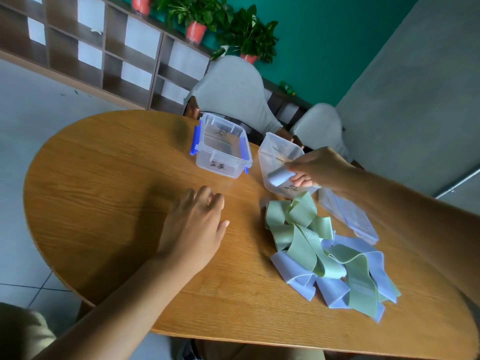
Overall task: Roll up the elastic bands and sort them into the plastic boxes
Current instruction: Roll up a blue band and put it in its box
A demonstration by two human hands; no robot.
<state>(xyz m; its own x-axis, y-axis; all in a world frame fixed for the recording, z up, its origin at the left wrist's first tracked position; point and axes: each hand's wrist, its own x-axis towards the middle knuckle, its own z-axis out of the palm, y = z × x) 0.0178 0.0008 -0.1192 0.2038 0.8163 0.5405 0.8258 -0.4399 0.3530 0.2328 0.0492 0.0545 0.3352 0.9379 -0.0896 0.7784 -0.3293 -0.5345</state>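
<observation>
My right hand (315,167) pinches a rolled-up blue elastic band (280,175) over the open mouth of the right clear plastic box (272,149). The left clear plastic box (220,149), with blue clips and a handwritten label, stands apart to its left and looks empty. A loose heap of green elastic bands (301,229) and blue elastic bands (335,289) lies on the wooden table (109,178) in front of the right box. My left hand (194,227) rests palm down on the table, fingers loosely bent, holding nothing.
A clear box lid (348,214) lies on the table to the right of the heap, under my right forearm. Two grey-covered chairs (231,92) stand behind the table. A shelf unit with potted plants lines the far wall.
</observation>
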